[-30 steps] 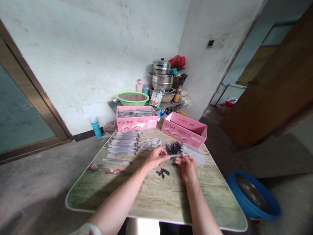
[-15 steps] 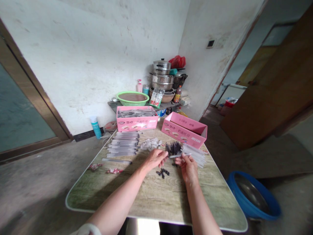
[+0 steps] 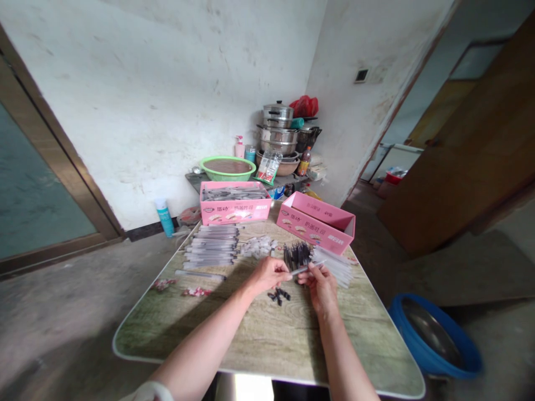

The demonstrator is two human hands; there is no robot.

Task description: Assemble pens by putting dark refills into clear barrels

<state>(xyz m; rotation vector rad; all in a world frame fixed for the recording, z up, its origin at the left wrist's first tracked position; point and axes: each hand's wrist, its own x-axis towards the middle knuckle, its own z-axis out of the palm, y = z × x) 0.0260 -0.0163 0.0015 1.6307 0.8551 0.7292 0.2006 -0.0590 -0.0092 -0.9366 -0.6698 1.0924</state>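
Observation:
Between my two hands a clear pen barrel (image 3: 299,270) is held slightly tilted above the table. The thumb and fingers of my left hand (image 3: 270,274) pinch at its left end; any small part inside that pinch is hidden. My right hand (image 3: 321,283) grips the barrel near its other end. Just behind are dark pen refills (image 3: 296,254) in a bunch and a fan of clear barrels (image 3: 339,268). Several black caps (image 3: 279,296) lie in front of my left hand. Small white pieces (image 3: 257,245) form a pile behind it.
Assembled-looking pens (image 3: 213,245) lie stacked at left, with one separate pen (image 3: 200,275) nearer. A pink box (image 3: 235,210) full of pens and another pink box (image 3: 316,225) stand at the table's back. A blue tub (image 3: 437,334) is on the floor at right.
My left hand has moved slightly right and down, and its fingers now meet the barrel's left end. The barrel has tilted, its right end higher. My right hand stays nearly in place.

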